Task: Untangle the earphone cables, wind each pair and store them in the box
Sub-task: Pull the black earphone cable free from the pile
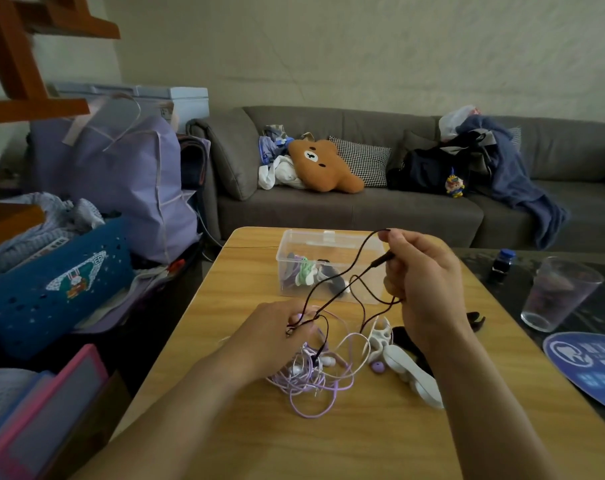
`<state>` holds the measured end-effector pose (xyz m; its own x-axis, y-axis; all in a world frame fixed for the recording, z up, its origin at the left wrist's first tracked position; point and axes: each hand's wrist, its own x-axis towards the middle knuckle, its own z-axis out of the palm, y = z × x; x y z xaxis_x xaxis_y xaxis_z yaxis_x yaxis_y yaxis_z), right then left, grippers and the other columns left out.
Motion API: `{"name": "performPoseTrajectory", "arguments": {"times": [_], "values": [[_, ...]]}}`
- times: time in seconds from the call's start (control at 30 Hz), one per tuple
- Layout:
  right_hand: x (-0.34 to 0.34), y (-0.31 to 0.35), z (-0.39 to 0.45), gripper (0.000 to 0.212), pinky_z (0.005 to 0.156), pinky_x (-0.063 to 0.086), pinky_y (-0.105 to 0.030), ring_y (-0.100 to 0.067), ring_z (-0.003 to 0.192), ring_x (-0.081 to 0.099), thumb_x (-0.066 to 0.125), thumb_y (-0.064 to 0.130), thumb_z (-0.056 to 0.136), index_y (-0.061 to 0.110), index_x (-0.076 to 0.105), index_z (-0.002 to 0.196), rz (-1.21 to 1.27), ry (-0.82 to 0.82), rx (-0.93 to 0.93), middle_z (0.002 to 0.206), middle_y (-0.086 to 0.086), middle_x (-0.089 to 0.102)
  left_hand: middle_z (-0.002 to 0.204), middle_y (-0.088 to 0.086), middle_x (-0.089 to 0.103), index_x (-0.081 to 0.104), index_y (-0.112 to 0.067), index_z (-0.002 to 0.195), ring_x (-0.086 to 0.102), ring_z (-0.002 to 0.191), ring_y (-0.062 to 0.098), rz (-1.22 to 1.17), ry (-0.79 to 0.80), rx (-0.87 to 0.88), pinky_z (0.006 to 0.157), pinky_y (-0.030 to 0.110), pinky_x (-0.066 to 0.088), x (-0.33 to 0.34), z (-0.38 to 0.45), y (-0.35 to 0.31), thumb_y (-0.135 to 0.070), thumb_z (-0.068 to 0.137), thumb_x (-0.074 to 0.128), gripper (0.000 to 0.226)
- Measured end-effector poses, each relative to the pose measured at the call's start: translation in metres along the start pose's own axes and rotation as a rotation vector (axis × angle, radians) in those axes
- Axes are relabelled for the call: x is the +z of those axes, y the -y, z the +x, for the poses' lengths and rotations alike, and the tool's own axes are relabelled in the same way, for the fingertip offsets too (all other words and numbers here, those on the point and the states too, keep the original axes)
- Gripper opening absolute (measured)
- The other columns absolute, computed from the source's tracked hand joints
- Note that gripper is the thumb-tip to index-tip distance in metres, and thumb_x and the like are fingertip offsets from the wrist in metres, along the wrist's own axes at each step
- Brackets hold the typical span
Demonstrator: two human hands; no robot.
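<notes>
While held up over the wooden table [363, 441], dark cable: strung between both hands, loops hanging in front of the box.
Dark cable [332, 282]: thin, dark red-brown, lifted clear of the tabletop; jack end sticking out of R hand toward the box.
R hand [424, 271]: raised above table, fingers curled, pinching dark cable near jack w/ thumb + fingers; another stretch of same cable gripped lower in the fist.
L hand [277, 336]: low, just above the tangle, fingertips pinching dark cable where it meets the pile.
Tangle [315, 379]: lilac + white cables w/ white earbuds, heaped on table under and just right of L hand; dark cable runs down into it.
Box [294, 268]: clear plastic, lid off, on far part of table, beyond the hands. Contents: several wound bundles, incl. a green/white one [306, 271] and a grey one [330, 277] beside it; more behind, too blurred to tell apart.
White holder [403, 367]: white plastic piece w/ holes, lying right of tangle, partly under R forearm; use unclear.
Lilac earbud tip [377, 367]: small, on table between tangle and white holder.
Glass [559, 292]: clear tumbler, upright on dark surface right of table; contents: cannot tell.
Ink-like bottle [502, 261]: small, dark w/ blue cap, behind glass.
</notes>
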<state>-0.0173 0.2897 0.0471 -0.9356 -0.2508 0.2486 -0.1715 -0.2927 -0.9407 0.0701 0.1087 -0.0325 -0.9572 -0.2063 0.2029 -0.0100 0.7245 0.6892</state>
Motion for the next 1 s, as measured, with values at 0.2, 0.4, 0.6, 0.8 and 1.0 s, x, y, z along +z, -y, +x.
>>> {"name": "performPoseTrajectory", "arguments": {"times": [0.2,0.4,0.6,0.8,1.0], "values": [[-0.001,-0.008,0.005,0.018,0.044,0.023,-0.022,-0.008,0.046,0.028,0.050,0.016,0.103,0.011,0.064,0.093,0.194,-0.105,0.106,0.055,0.003,0.035,0.082,-0.006,0.063,0.063,-0.038,0.102,0.056,0.065,0.001,-0.081,-0.001,0.063,0.062,0.024,0.043,-0.001,0.001,-0.006,-0.064,0.086,0.057,0.032],[-0.016,-0.013,0.012,0.022,0.045,0.029,-0.022,-0.008,0.046,0.030,0.067,0.029,0.093,0.008,0.069,0.098,-0.013,-0.033,0.156,0.049,0.010,0.036,0.084,-0.009,0.067,0.074,-0.024,0.095,0.062,0.075,0.009,-0.140,-0.188,0.145,0.065,0.020,0.047,-0.002,0.002,-0.002,-0.035,0.092,0.065,0.015],[-0.025,-0.003,0.001,0.028,0.054,0.039,-0.020,-0.011,0.057,0.045,0.082,0.038,0.071,0.018,0.077,0.090,-0.581,0.490,0.083,0.060,0.006,0.051,0.077,0.000,0.072,0.073,-0.023,0.092,0.061,0.048,0.012,-0.334,-0.239,0.010,0.049,0.020,0.046,-0.006,0.001,-0.002,-0.020,0.095,0.063,0.011],[-0.011,-0.013,-0.003,0.019,0.052,0.042,-0.022,-0.006,0.054,0.050,0.065,0.029,0.092,0.010,0.067,0.094,-0.431,0.411,0.050,0.059,0.011,0.059,0.077,-0.005,0.071,0.074,-0.022,0.097,0.059,0.042,0.012,-0.371,-0.334,-0.089,0.045,0.019,0.043,-0.010,0.003,-0.006,-0.024,0.094,0.065,0.010],[0.005,-0.011,-0.005,0.034,0.070,0.061,-0.035,-0.031,0.091,0.073,0.047,0.021,0.103,-0.007,0.065,0.105,0.053,0.263,0.141,0.103,-0.019,0.074,0.088,-0.015,0.071,0.078,-0.030,0.082,0.066,0.082,0.008,-0.100,-0.285,-0.071,0.072,0.036,0.054,-0.008,0.007,0.002,-0.029,0.092,0.068,0.015]]}}
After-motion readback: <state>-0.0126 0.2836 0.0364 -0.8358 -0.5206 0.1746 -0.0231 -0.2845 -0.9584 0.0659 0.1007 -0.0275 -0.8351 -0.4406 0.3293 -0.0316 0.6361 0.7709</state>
